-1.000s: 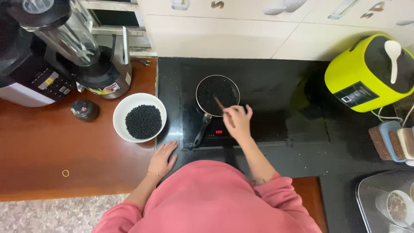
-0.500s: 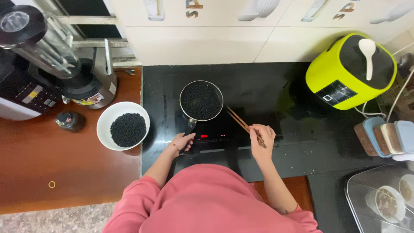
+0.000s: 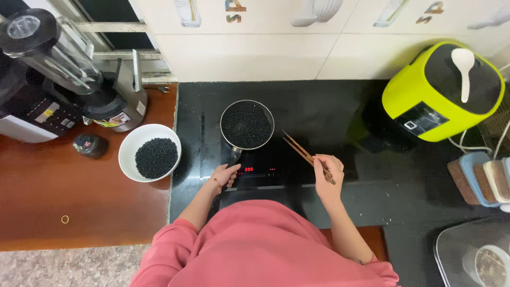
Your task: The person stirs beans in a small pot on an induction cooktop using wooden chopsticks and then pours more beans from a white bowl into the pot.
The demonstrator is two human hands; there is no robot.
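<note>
A small pan (image 3: 247,125) full of black beans sits on the black induction cooktop (image 3: 329,122). My left hand (image 3: 224,175) grips the pan's dark handle at the near side. My right hand (image 3: 328,172) holds a pair of wooden chopsticks (image 3: 300,150) to the right of the pan, tips pointing up-left and clear of the beans. A white bowl (image 3: 150,153) with more black beans stands left of the cooktop on the brown counter. My pink sleeves fill the bottom of the view.
A blender (image 3: 58,69) and a dark appliance stand at the back left, with a small black lid (image 3: 89,144) near them. A lime-green rice cooker (image 3: 443,90) with a white scoop sits at the right. A glass lid (image 3: 475,255) lies at the bottom right.
My right hand lifted the chopsticks out of the pan and moved them right. My left hand went from the cooktop's front edge to the pan handle and closed on it.
</note>
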